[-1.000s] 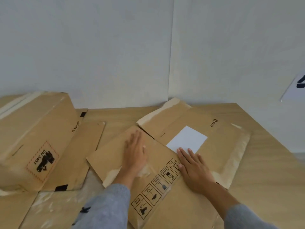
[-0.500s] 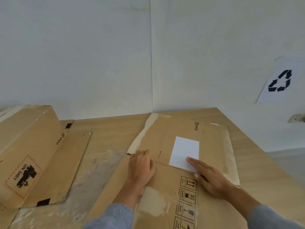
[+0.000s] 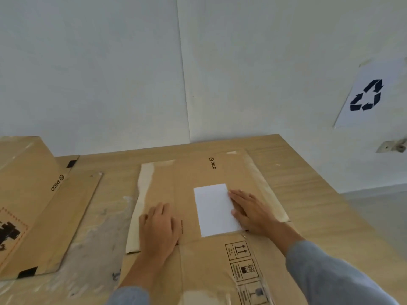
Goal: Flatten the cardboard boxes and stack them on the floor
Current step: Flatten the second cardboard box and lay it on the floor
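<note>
- The flattened box (image 3: pixel 209 194), skewed a second ago, is now lying square to the wall on the wooden floor (image 3: pixel 319 205).
- The left hand (image 3: pixel 159 227) and right hand (image 3: pixel 251 211) are pressing palms-down, spread apart, clamped on nothing.
- The creased flaps could be springing back once released.
- The upright box (image 3: pixel 24 194) at left is waiting, looking unflattened.

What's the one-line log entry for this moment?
left hand flat on flattened box | right hand flat beside white label | unflattened box left

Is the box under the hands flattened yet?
Flattened: the box lies level on the floor, both hands pressing palms-down on it.
</note>
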`<state>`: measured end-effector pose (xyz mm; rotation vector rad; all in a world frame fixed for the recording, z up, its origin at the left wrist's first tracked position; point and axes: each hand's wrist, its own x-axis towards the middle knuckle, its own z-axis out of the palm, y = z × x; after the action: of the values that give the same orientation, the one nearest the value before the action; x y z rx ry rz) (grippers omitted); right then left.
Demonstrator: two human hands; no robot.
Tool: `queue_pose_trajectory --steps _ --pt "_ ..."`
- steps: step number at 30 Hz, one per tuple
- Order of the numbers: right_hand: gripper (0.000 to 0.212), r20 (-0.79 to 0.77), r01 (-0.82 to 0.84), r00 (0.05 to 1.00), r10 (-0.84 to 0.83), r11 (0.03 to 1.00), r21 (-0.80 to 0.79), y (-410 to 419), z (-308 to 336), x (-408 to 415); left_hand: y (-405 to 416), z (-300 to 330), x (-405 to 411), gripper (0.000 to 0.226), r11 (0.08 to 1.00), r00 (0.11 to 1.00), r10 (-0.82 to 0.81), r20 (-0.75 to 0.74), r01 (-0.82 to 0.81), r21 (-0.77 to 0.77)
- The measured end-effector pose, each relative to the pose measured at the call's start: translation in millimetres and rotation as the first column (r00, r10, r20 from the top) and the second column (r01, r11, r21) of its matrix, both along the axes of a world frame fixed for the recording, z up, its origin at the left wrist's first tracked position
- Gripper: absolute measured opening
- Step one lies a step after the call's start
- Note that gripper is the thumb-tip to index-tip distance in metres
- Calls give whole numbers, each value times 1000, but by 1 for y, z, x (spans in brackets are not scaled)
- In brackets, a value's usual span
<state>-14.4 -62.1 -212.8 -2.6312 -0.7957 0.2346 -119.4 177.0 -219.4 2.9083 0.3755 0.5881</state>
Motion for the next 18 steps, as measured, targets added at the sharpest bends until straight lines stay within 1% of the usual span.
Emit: queue_pose_trajectory --steps 1,2,4,6,8,10,13,15,16,18 --pt "65 -7 19 1000 -19 999 36 5 2 9 3 -4 0 32 999 999 37 -14 -37 -30" --pt "60 3 57 998 -58 997 59 10 4 20 5 -7 2 43 997 996 60 -59 -63 -46" --pt "54 42 145 988 -147 989 36 16 2 36 7 -15 4 69 996 989 33 -146 -45 -83" --pt "55 88 223 971 -222 975 3 19 -5 45 9 -21 9 80 992 977 -9 -212 -17 -122" --pt "57 131 250 962 -241 967 -53 22 -12 52 11 -22 13 83 992 975 -3 -224 -25 -124" --pt "58 94 225 972 -217 971 -87 23 -14 52 10 -20 9 84 995 967 9 -255 -33 -90" --pt "59 29 198 980 -197 976 -90 24 -4 49 10 -18 9 84 994 969 31 -247 -56 -95" --pt "60 -29 214 976 -217 973 -90 12 -1 30 8 -18 9 84 994 969 32 -244 -56 -91" --pt "61 -34 238 970 -242 967 -89 3 -4 16 8 -18 8 84 995 969 30 -243 -53 -89" --pt "62 21 292 956 -292 952 -88 -11 -11 -11 7 -18 9 84 995 972 22 -235 -44 -89"
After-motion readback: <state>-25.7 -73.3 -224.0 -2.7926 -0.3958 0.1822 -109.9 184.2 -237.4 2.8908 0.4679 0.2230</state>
